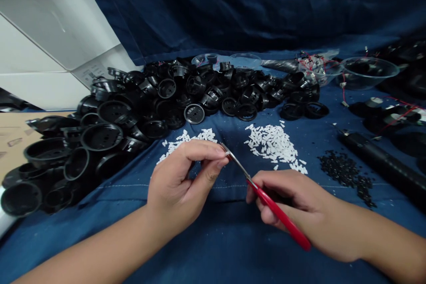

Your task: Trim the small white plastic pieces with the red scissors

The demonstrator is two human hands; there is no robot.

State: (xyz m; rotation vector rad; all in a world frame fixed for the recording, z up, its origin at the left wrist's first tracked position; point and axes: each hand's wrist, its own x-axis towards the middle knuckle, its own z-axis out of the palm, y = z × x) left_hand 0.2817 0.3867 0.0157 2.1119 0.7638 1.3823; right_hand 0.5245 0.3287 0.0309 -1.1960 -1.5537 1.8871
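My left hand (184, 182) is closed, with a small white plastic piece (227, 153) pinched between thumb and forefinger. My right hand (293, 208) grips a pair of red-handled scissors (276, 211), their narrow metal blades pointing up and left. The blade tips are right at the white piece; whether they touch it I cannot tell. Partly hidden behind my left hand is one pile of small white pieces (206, 135). A second white pile (271, 142) lies beyond my right hand on the blue cloth (229, 230).
A large heap of black round plastic housings (173, 97) covers the left and back. On the right are tiny black pieces (346, 171), a black cylindrical tool (382, 164), and red-wired parts (399, 115). Behind them stands a clear bowl (369, 73). Cardboard (13, 142) lies far left.
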